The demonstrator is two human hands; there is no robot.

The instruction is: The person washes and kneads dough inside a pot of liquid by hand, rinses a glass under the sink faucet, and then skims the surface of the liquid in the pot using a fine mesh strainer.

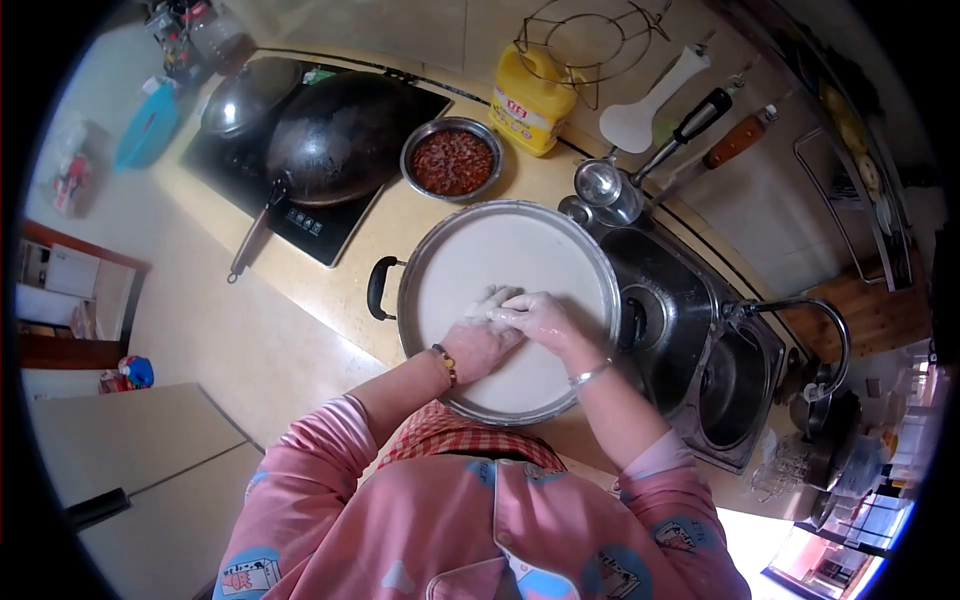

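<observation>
Pink printed clothing (420,520) lay nearest my camera. At the counter's (340,295) front edge, I saw one round metal pot (505,205) of smooth white mixture (500,250), its two black handles (378,288) aligned, one toward the hob (318,243), one toward two sink basins (645,300). Left hand (477,340) and right hand (540,318) met over it, whitened fingers (490,300) bunched; I couldn't tell whether they gripped anything.

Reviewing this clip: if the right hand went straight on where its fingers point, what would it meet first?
The left hand: the right hand points at its whitened fingers and already appears to touch them, though exact contact is hard to judge from above.
</observation>
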